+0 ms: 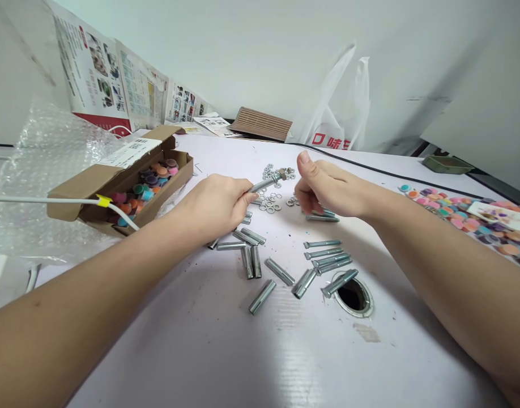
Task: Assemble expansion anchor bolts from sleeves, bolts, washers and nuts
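Note:
My left hand (pixel 220 207) is closed on a silver sleeve anchor bolt (pixel 264 184), pinched between thumb and fingers with its far end pointing right and away. A ring shows near that end; nuts behind it blur into the outline. My right hand (pixel 319 184) hovers to the right of it, thumb raised apart from loosely curled fingers; nothing shows in it, though its palm is hidden. Under my hands lie loose washers (pixel 270 203) and small nuts (pixel 268 169). Metal sleeves (pixel 262 296) are scattered nearer me, and several bolts (pixel 323 243) lie below my right hand.
At left, an open cardboard box (pixel 173 181) holds colored caps, with bubble wrap (pixel 34 192) and a white cable (pixel 43 199) beside it. More caps (pixel 459 212) lie at right. A round table hole (pixel 368 306) has a bolt across its rim. A plastic bag (pixel 332 113) stands behind.

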Demonstrator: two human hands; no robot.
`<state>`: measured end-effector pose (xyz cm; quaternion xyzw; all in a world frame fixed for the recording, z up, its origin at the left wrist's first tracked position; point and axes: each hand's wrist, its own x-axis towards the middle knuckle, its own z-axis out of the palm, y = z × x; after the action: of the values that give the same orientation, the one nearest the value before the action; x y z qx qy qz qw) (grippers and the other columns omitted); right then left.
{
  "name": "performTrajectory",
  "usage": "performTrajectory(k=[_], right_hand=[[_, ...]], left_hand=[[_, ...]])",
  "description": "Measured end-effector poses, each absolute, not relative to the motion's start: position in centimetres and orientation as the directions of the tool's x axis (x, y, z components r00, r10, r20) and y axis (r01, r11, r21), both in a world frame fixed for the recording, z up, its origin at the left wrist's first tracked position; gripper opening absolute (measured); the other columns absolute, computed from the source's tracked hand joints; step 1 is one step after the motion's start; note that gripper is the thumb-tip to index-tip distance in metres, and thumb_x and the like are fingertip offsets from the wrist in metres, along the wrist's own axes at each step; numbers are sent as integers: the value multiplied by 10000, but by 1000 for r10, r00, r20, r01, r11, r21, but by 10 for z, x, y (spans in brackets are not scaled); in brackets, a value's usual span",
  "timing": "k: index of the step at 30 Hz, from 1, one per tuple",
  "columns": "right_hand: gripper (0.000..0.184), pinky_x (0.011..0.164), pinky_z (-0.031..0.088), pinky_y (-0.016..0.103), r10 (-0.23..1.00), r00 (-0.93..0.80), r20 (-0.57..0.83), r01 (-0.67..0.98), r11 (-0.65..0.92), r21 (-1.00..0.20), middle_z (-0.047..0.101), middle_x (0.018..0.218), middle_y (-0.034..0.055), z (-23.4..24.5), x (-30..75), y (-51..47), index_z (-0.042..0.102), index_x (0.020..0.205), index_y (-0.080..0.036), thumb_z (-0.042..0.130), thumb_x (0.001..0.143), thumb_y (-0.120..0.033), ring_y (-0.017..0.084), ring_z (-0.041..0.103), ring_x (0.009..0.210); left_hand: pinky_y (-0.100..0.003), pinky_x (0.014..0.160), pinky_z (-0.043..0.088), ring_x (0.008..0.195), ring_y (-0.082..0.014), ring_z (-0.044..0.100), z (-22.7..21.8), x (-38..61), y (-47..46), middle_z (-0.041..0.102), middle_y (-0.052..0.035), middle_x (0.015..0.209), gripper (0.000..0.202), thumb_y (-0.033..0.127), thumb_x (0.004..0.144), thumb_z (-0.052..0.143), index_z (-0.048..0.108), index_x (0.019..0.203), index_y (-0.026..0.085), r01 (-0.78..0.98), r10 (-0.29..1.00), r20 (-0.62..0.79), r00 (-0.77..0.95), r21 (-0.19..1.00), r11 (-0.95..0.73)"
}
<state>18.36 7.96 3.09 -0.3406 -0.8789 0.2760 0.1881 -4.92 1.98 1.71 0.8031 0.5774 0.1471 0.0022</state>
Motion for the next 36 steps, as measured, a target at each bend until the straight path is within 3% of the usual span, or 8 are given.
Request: performTrajectory(k=[2,7,9,12,18,24,30,36], right_hand=[[862,526,392,309,728,-681,71,528,557,-641,465,431,40,31,185,81,606,546,-161,107,937,-746,117,440,429],[752,464,346,295,739,-649,182,361,509,-781,543,496,5,33,184,82,665,1151,-185,146,973,-699,124,400,418],[791,435,305,296,710,-690,138,377,516,-769,438,426,-1,35,185,82,688,847,-175,108,970,-699,109,326,385],[758,424,294,293,712,-700,63,465,521,-716,356,394,7,37,186,81,453,480,-187,216,955,-728,89,303,386],[383,503,396,267,671,-694,259,392,655,-646,631,649,13,33,181,81,635,1062,-165,655,885,-504,129,545,551],[237,536,378,296,624,-701,344,458,764,-454,625,653,25,29,175,78,690,952,-145,588,921,-357,134,524,569],[198,784,482,345,451,-717,532,392,892,-227,690,981,67,24,175,81,666,1064,-203,552,902,-191,198,624,860],[212,774,436,365,517,-704,487,494,849,-186,654,885,57,21,177,84,669,1008,-215,528,956,-363,216,589,858]], left_hand=[[-288,560,299,595,-153,533,18,-49,20,636,-25,669,314,364,935,430,617,749,194,927,930,235,281,182,-327],[-289,562,308,602,-161,544,18,-49,19,651,-28,680,309,373,935,428,641,787,204,923,929,217,299,183,-340],[-291,555,302,587,-159,532,17,-48,19,645,-26,665,306,366,933,435,648,785,205,921,925,224,307,174,-348],[-289,554,307,587,-156,541,16,-47,18,653,-23,670,325,374,937,428,647,769,202,913,922,224,315,193,-359],[-287,592,333,639,-166,571,18,-49,20,670,-29,705,336,382,939,419,635,764,195,915,924,221,314,191,-356],[-285,591,317,624,-162,556,18,-49,21,631,-23,666,301,350,921,430,639,769,196,927,923,230,309,143,-346],[-300,599,323,585,-152,490,20,-48,19,591,-17,630,297,347,902,450,659,761,191,937,934,233,270,158,-311],[-290,608,310,589,-133,444,21,-46,19,592,-15,659,302,315,913,438,659,760,177,933,929,236,285,156,-326]])
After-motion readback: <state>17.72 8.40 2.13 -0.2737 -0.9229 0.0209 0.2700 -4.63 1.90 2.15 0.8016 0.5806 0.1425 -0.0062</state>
